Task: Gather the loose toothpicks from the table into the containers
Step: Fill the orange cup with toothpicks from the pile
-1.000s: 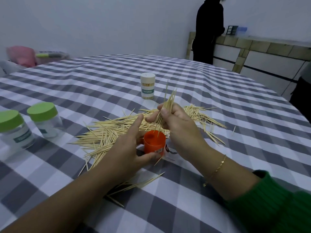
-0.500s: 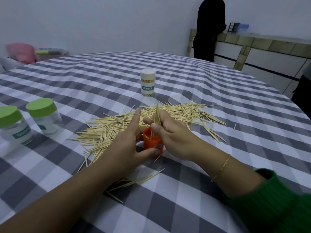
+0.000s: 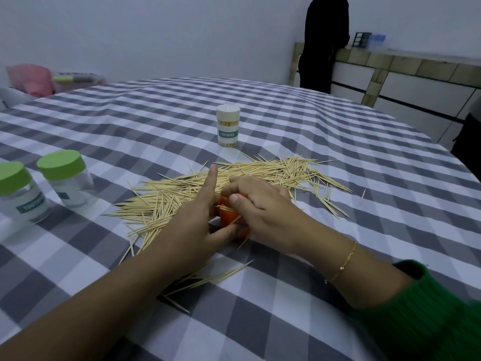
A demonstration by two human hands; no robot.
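While cupping the orange container (image 3: 229, 214), left hand (image 3: 197, 225) holds it, forefinger straight; right hand (image 3: 260, 207) pinches toothpicks (image 3: 235, 220) over its mouth.

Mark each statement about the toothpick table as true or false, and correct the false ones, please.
1. The two jars with green lids stand on the left side of the table. True.
2. The white toothpick container lies on its side. False: it stands upright, beyond the pile.
3. Both hands are at the orange container. True: the left hand holds it from the side and the right hand covers its top.
4. All the loose toothpicks are already gathered. False: a large pile still lies on the checked tablecloth.
5. The right wrist is bare. False: it wears a thin gold bracelet.
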